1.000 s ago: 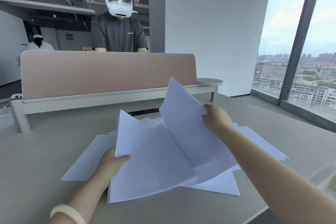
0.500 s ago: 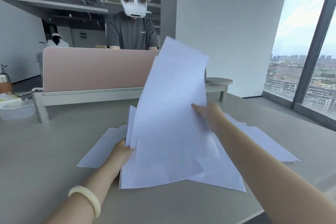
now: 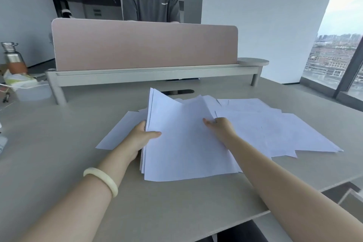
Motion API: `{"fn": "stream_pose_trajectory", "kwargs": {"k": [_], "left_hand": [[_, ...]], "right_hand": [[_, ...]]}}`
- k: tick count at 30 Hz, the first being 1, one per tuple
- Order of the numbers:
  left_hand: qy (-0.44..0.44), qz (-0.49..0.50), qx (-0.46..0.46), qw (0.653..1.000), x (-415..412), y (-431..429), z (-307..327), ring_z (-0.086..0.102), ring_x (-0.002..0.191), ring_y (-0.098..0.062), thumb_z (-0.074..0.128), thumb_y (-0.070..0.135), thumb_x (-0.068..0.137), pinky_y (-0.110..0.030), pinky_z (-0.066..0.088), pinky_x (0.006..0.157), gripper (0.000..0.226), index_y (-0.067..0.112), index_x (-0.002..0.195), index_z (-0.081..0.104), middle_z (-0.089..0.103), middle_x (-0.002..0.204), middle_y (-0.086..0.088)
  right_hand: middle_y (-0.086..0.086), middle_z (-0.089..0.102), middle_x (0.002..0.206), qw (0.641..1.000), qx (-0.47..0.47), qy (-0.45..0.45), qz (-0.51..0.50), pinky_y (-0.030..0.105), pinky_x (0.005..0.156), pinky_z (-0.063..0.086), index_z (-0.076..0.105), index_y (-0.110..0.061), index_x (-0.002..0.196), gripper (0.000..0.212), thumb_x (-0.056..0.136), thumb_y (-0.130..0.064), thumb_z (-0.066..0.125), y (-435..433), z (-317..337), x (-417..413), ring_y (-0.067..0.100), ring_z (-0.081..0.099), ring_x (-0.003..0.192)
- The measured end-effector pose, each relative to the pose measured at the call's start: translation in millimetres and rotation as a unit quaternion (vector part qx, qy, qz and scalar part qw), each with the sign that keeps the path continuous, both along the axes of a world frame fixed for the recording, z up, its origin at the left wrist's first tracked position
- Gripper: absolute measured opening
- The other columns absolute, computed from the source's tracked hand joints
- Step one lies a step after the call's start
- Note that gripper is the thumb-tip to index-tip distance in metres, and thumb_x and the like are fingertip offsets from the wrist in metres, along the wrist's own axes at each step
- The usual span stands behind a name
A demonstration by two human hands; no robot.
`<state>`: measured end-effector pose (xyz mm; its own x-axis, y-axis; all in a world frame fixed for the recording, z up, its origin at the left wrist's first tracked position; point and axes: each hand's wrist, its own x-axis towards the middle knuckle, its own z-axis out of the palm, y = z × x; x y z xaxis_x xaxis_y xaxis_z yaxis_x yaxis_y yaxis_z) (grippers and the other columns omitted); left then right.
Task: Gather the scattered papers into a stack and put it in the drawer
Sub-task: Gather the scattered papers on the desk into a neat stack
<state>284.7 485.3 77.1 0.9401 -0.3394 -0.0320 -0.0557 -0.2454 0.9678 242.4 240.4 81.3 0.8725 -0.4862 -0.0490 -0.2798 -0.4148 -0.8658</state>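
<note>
1. Left hand (image 3: 140, 138) grips the partial stack (image 3: 186, 155) by its left edge, thumb on top. Right hand (image 3: 221, 126) rests on the top sheet; pinching or pressing cannot be told.
2. Stack lies at centre frame on the desk (image 3: 59, 163). Loose sheets (image 3: 284, 129) fan out right of centre; one stray sheet (image 3: 119, 133) lies at left.
3. Step judged: gathering, incomplete. Next move calls for drawing in the loose sheets and squaring the edges.

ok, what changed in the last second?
The right hand swung the raised white paper sheet down onto the white paper stack; it still rests at that sheet's right edge, grip unclear. The left hand still grips the stack's left edge. Loose white sheets stay spread on the grey table.
</note>
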Motion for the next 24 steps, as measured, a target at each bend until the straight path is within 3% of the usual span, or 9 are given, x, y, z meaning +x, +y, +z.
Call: {"fn": "stream_pose_trajectory", "kwargs": {"k": [2, 4, 6, 8, 11, 13, 15, 19, 24], "left_hand": [[-0.013, 0.009, -0.018, 1.000, -1.5, -1.3, 0.2, 0.063, 0.107, -0.021, 0.057, 0.006, 0.090, -0.029, 0.051, 0.080, 0.038, 0.014, 0.127, 0.054, 0.065, 0.120, -0.003], [-0.025, 0.020, -0.056, 0.998, -4.3, -3.2, 3.6, 0.062, 0.107, -0.021, 0.054, 0.005, 0.092, -0.034, 0.049, 0.086, 0.038, 0.016, 0.128, 0.052, 0.064, 0.121, -0.002], [-0.044, 0.028, -0.107, 0.993, -11.0, -8.0, 13.6, 0.063, 0.101, -0.017, 0.052, 0.006, 0.094, -0.031, 0.050, 0.082, 0.034, 0.021, 0.125, 0.052, 0.065, 0.114, 0.003], [-0.080, 0.024, -0.153, 0.985, -17.1, -14.4, 28.0, 0.063, 0.095, -0.011, 0.050, 0.008, 0.095, -0.026, 0.050, 0.078, 0.028, 0.026, 0.116, 0.054, 0.065, 0.107, 0.010], [-0.144, 0.012, -0.194, 0.970, -20.9, -22.9, 62.4, 0.063, 0.100, -0.008, 0.052, 0.012, 0.096, -0.026, 0.050, 0.086, 0.028, 0.039, 0.105, 0.054, 0.065, 0.108, 0.016], [-0.176, -0.005, -0.206, 0.962, -19.3, -26.1, 79.0, 0.062, 0.108, -0.005, 0.053, 0.016, 0.096, -0.024, 0.048, 0.090, 0.030, 0.041, 0.111, 0.052, 0.063, 0.115, 0.018], [-0.187, -0.024, -0.215, 0.958, -16.9, -28.2, 82.0, 0.062, 0.109, -0.002, 0.055, 0.017, 0.094, -0.018, 0.049, 0.086, 0.033, 0.038, 0.119, 0.051, 0.064, 0.118, 0.018], [-0.179, 0.015, -0.230, 0.956, -17.7, -32.0, 72.7, 0.066, 0.102, -0.004, 0.071, 0.028, 0.076, -0.024, 0.051, 0.082, 0.032, 0.040, 0.104, 0.059, 0.070, 0.105, 0.020], [-0.155, 0.033, -0.262, 0.952, -15.2, -33.6, 71.6, 0.069, 0.096, -0.010, 0.074, 0.026, 0.077, -0.028, 0.051, 0.076, 0.031, 0.034, 0.104, 0.061, 0.072, 0.102, 0.014]], "right_hand": [[-0.001, 0.036, 0.065, 1.000, -0.013, -0.025, -0.002, 0.027, 0.052, 0.023, 0.031, -0.017, 0.063, 0.043, 0.090, -0.041, 0.054, -0.9, -3.7, -1.2, 0.019, 0.036, 0.055], [0.001, 0.048, 0.089, 0.998, -0.003, -0.063, 0.007, 0.026, 0.057, 0.038, 0.050, -0.011, 0.082, 0.032, 0.088, -0.041, 0.060, -1.4, -3.8, -3.5, 0.021, 0.052, 0.072], [0.004, 0.059, 0.113, 0.991, 0.087, -0.095, 0.025, 0.033, 0.076, 0.054, 0.054, -0.007, 0.116, 0.045, 0.084, -0.036, 0.068, -5.4, -0.7, -5.0, 0.024, 0.064, 0.094], [0.009, 0.065, 0.119, 0.975, 0.171, -0.129, 0.058, 0.042, 0.091, 0.054, 0.051, -0.006, 0.128, 0.052, 0.085, -0.027, 0.070, -11.5, 13.3, -8.3, 0.026, 0.066, 0.102], [0.006, 0.067, 0.119, 0.957, 0.169, -0.220, 0.083, 0.046, 0.095, 0.052, 0.055, -0.010, 0.125, 0.051, 0.080, -0.028, 0.071, -22.6, 56.2, -14.0, 0.024, 0.067, 0.105], [0.003, 0.066, 0.121, 0.945, 0.158, -0.267, 0.100, 0.045, 0.095, 0.052, 0.053, -0.013, 0.125, 0.053, 0.078, -0.031, 0.068, -23.9, 82.4, -23.0, 0.022, 0.066, 0.108], [0.001, 0.065, 0.123, 0.943, 0.144, -0.280, 0.112, 0.042, 0.095, 0.052, 0.050, -0.014, 0.127, 0.055, 0.078, -0.032, 0.067, -20.2, 94.9, -32.4, 0.019, 0.065, 0.110], [0.004, 0.062, 0.123, 0.944, 0.146, -0.281, 0.087, 0.042, 0.093, 0.053, 0.049, -0.019, 0.114, 0.035, 0.086, -0.026, 0.069, -13.3, 83.6, -47.6, 0.021, 0.063, 0.110], [-0.002, 0.059, 0.105, 0.942, 0.161, -0.291, 0.040, 0.021, 0.069, 0.050, 0.047, -0.020, 0.100, 0.019, 0.090, -0.024, 0.062, 2.3, 63.6, -52.4, 0.014, 0.061, 0.092]]}}
